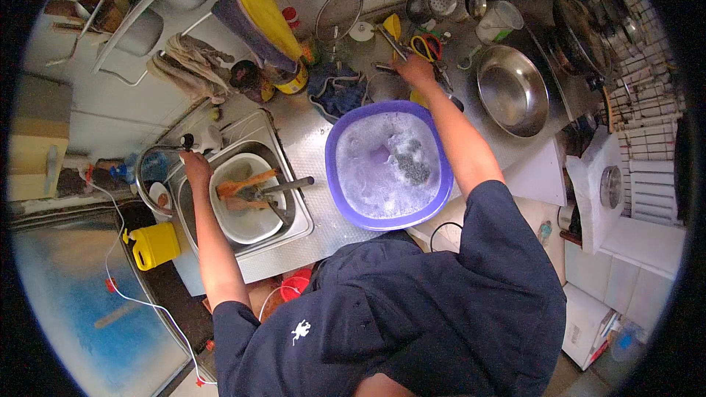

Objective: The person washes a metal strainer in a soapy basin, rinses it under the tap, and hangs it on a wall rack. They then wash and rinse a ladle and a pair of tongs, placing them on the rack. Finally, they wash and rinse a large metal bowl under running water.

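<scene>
My left hand (197, 168) is at the left edge of the steel sink, beside a black knob-like end (187, 141); whether it grips this is too small to tell. Under that arm, a white basin (246, 230) in the sink holds wooden utensils (248, 182) and a dark-handled tool (295, 184). My right hand (416, 70) reaches past the purple basin (335, 198) and is closed around a metal utensil handle (392, 43). Foamy water fills the purple basin, with a dark scouring pad (412, 168) in it. Yellow-handled scissors (423, 47) lie just beyond my right hand.
A steel bowl (513, 91) stands at right, near a clear plastic jug (499, 22) and pans (579, 38). Ladles (442, 1) hang at the back wall. Dark blue cloth (339, 91) lies behind the purple basin. A yellow jerrycan (156, 245) is left of the sink.
</scene>
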{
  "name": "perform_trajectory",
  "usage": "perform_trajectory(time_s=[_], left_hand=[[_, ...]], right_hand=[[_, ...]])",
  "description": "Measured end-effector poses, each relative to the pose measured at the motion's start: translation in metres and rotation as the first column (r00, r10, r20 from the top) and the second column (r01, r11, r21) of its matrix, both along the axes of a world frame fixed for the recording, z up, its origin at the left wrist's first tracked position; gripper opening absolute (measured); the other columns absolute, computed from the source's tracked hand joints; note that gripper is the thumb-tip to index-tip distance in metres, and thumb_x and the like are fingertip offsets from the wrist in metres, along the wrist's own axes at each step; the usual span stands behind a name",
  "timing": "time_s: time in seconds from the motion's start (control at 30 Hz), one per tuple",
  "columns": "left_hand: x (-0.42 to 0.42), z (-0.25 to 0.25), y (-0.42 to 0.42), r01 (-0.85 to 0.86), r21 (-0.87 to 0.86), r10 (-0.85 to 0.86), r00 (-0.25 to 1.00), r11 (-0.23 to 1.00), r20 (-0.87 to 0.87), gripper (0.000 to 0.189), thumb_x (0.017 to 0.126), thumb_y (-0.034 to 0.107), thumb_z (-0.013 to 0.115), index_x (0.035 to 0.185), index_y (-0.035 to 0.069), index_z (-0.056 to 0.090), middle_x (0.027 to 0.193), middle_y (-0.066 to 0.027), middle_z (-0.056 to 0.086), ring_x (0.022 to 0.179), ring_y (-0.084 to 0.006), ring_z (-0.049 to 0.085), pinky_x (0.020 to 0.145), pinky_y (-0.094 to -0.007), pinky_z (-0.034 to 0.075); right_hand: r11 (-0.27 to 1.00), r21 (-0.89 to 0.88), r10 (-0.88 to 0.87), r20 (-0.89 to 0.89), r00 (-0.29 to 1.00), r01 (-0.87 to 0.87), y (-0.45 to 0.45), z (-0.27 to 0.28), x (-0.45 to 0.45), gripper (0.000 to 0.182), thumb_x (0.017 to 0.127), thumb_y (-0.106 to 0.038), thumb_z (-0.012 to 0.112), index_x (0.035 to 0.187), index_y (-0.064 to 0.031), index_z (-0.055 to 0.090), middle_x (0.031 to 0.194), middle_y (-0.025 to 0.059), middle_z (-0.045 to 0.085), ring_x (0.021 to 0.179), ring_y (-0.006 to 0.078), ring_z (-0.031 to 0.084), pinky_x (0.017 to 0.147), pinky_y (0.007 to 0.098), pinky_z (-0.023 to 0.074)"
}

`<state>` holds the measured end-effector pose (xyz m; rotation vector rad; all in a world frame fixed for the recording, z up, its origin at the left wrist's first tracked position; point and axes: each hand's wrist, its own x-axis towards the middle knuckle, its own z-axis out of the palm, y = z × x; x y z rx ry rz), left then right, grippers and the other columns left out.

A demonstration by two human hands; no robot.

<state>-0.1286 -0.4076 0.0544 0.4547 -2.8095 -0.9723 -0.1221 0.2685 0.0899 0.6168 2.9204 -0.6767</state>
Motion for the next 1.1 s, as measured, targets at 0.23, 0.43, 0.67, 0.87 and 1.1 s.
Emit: perform_trajectory(time_s=[0.23,0.43,0.67,0.87,1.1], left_hand=[[-0.024,0.001,0.052,0.146,-0.183,-0.133,0.988,0.972,0.081,0.044,0.094,0.017,0.046,0.127,-0.008,0.033,0.105,-0.0347,0.058,0.094,-0.0462,0.059,0.079,-0.0543,0.046],[-0.014,-0.035,-0.046,0.249,-0.600,-0.349,0.936,0.760,-0.053,0.049,0.093,0.016,0.041,0.131,-0.012,0.029,0.110,-0.0374,0.054,0.098,-0.0487,0.056,0.081,-0.0512,0.045],[-0.001,0.024,0.053,0.040,-0.032,-0.038,0.997,0.999,0.067,0.059,0.095,0.014,0.042,0.140,-0.013,0.017,0.108,-0.0336,0.058,0.097,-0.0439,0.060,0.075,-0.0491,0.047],[-0.004,-0.029,-0.034,0.175,-0.520,-0.310,0.932,0.836,-0.185,0.058,0.095,0.015,0.043,0.141,-0.014,0.022,0.101,-0.0349,0.059,0.094,-0.0455,0.059,0.074,-0.0501,0.048],[-0.007,-0.019,-0.004,0.158,-0.487,-0.225,0.971,0.859,-0.083,0.054,0.095,0.015,0.043,0.137,-0.011,0.022,0.103,-0.0350,0.059,0.093,-0.0481,0.059,0.074,-0.0512,0.048]], right_hand=[[0.977,-0.003,-0.215,0.036,0.976,0.215,0.034,-0.054,-0.001,0.058,0.076,-0.046,0.068,0.113,-0.0005,0.063,0.111,0.0213,0.065,0.105,0.0382,0.062,0.090,0.0457,0.0501],[0.994,-0.108,-0.021,-0.039,0.999,0.017,0.041,0.011,0.008,0.038,0.083,-0.031,0.060,0.100,0.0017,0.069,0.092,0.0197,0.070,0.085,0.0310,0.067,0.076,0.0429,0.0516],[0.478,-0.878,-0.079,-0.004,0.997,0.034,0.081,0.093,0.124,0.029,0.094,-0.026,0.056,0.103,-0.0014,0.068,0.087,0.0072,0.071,0.082,0.0137,0.064,0.074,0.0283,0.0506],[0.247,-0.952,-0.111,-0.214,0.970,-0.182,0.084,0.146,0.133,0.032,0.096,-0.023,0.054,0.117,-0.0005,0.058,0.093,0.0044,0.067,0.090,0.0129,0.063,0.080,0.0265,0.0510],[0.486,-0.810,-0.156,-0.450,0.879,-0.328,0.127,0.170,0.082,0.029,0.098,-0.031,0.052,0.105,-0.0052,0.062,0.092,0.0020,0.068,0.093,0.0126,0.061,0.087,0.0275,0.0466]])
